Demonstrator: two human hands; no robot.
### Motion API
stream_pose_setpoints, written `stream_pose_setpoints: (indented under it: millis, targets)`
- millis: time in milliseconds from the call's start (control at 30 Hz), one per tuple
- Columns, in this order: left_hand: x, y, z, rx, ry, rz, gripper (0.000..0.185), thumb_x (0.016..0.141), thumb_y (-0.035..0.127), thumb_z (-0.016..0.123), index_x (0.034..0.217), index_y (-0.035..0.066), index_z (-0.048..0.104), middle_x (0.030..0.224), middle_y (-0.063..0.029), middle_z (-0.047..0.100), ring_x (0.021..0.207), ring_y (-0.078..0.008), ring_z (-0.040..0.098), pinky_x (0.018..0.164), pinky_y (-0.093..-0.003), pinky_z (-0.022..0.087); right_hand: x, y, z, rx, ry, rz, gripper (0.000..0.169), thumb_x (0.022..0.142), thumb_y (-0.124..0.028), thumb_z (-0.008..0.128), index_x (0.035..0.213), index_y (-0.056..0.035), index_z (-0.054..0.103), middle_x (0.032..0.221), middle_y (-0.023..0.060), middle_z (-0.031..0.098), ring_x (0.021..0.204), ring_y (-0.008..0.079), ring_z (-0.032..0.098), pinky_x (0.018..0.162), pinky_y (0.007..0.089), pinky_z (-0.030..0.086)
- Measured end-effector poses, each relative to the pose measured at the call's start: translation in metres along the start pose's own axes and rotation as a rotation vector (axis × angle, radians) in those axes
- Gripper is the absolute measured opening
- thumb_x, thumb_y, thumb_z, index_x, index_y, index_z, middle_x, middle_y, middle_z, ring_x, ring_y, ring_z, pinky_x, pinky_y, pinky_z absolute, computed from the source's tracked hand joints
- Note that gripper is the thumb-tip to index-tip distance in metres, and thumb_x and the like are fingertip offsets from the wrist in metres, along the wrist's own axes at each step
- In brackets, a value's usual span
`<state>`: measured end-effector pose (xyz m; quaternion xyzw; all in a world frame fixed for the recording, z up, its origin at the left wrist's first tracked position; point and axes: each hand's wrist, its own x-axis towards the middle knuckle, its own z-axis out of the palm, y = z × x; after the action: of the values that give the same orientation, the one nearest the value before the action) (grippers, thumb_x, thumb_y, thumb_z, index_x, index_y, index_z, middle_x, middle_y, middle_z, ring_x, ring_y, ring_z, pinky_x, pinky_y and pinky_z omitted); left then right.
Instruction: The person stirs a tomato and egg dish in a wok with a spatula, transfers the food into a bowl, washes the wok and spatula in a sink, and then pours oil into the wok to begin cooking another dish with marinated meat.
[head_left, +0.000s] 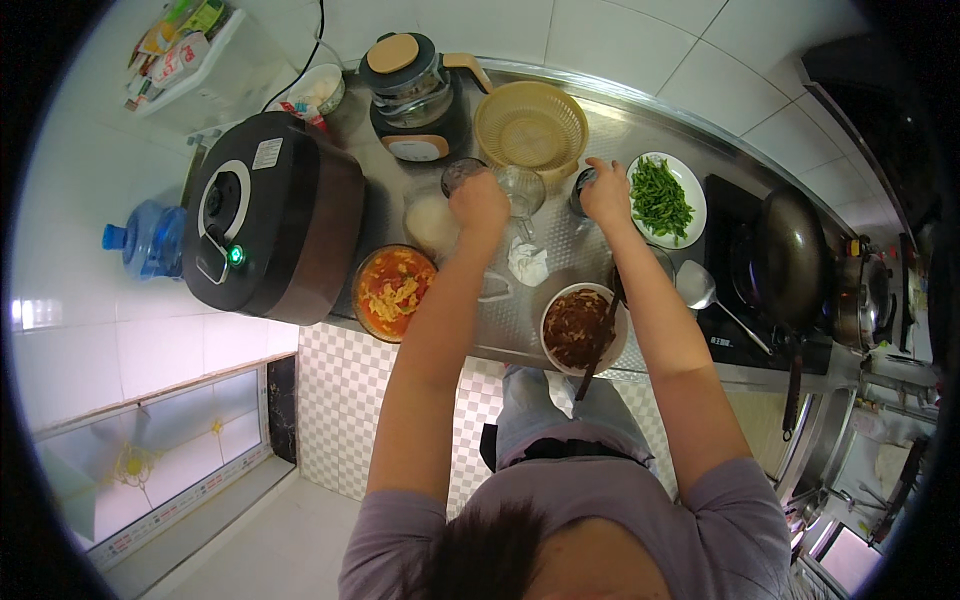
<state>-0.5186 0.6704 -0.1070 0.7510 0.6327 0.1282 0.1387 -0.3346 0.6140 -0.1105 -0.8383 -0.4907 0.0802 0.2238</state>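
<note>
My left hand (481, 201) is curled with its fingers at the rim of a small dark round container (459, 174). My right hand (606, 193) touches a small dark-topped jar (580, 196); its fingers are spread, and how firmly they hold is not plain. Between my hands stand clear glass jars (523, 187) with a crumpled white tissue (529, 264) in front. Left of my left hand is a clear container of pale contents (430, 220), partly hidden by my wrist. A white plate (697, 178) of chopped green vegetable (660, 199) lies just right of my right hand.
Near the counter's front edge sit a glass bowl of tomato and egg (394, 296) and a white bowl of brown food (574, 334) with a dark utensil (598, 349) across it. A pressure cooker (277, 217), kettle (412, 97), yellow basket (531, 124), spatula (696, 285) and wok (791, 255) surround them.
</note>
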Motion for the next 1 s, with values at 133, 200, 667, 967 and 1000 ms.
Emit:
stream_pose_setpoints:
  millis: [133, 200, 667, 967, 1000]
  targets:
    - [0.018, -0.015, -0.008, 0.037, 0.07, -0.012, 0.016, 0.073, 0.013, 0.059, 0.083, 0.001, 0.061, 0.083, -0.0184, 0.065, 0.077, -0.0327, 0.064, 0.067, -0.0397, 0.051, 0.0, 0.005, -0.001, 0.014, -0.006, -0.065, 0.044, 0.073, -0.005, 0.054, 0.117, -0.0071, 0.056, 0.12, 0.0297, 0.047, 0.115, 0.0421, 0.043, 0.097, 0.0421, 0.036]
    - [0.028, -0.027, -0.009, 0.054, 0.104, -0.011, 0.015, 0.072, 0.011, 0.058, 0.082, 0.001, 0.061, 0.081, -0.0185, 0.065, 0.076, -0.0326, 0.064, 0.067, -0.0398, 0.051, 0.001, 0.008, -0.002, 0.062, -0.043, -0.1, 0.044, 0.072, -0.003, 0.056, 0.116, -0.0063, 0.056, 0.119, 0.0281, 0.048, 0.113, 0.0409, 0.045, 0.096, 0.0418, 0.038]
    - [-0.044, -0.032, -0.001, -0.418, 0.282, 0.326, 0.016, 0.073, 0.01, 0.062, 0.086, 0.003, 0.057, 0.088, -0.0137, 0.055, 0.087, -0.032, 0.054, 0.073, -0.0385, 0.044, -0.034, -0.015, 0.078, 0.953, -0.203, 0.091, 0.042, 0.069, 0.004, 0.057, 0.11, -0.0034, 0.056, 0.115, 0.0191, 0.05, 0.103, 0.0306, 0.052, 0.084, 0.0325, 0.045]
    - [-0.127, -0.035, 0.054, -0.133, -0.218, 0.467, 0.02, 0.072, 0.008, 0.062, 0.092, 0.006, 0.061, 0.1, -0.0102, 0.053, 0.096, -0.0292, 0.053, 0.079, -0.0401, 0.046, -0.141, 0.001, -0.09, 0.657, -0.039, -0.067, 0.02, 0.076, 0.006, 0.051, 0.093, -0.0006, 0.06, 0.096, 0.0137, 0.057, 0.081, 0.0268, 0.059, 0.068, 0.0294, 0.049]
    - [-0.131, -0.038, 0.051, -0.108, -0.216, 0.465, 0.022, 0.072, 0.008, 0.062, 0.093, 0.006, 0.061, 0.102, -0.0104, 0.053, 0.097, -0.0292, 0.053, 0.079, -0.0399, 0.046, -0.16, 0.042, -0.088, 0.535, 0.096, -0.181, 0.02, 0.073, 0.009, 0.051, 0.087, -0.0006, 0.061, 0.088, 0.0131, 0.058, 0.079, 0.0262, 0.059, 0.063, 0.03, 0.048]
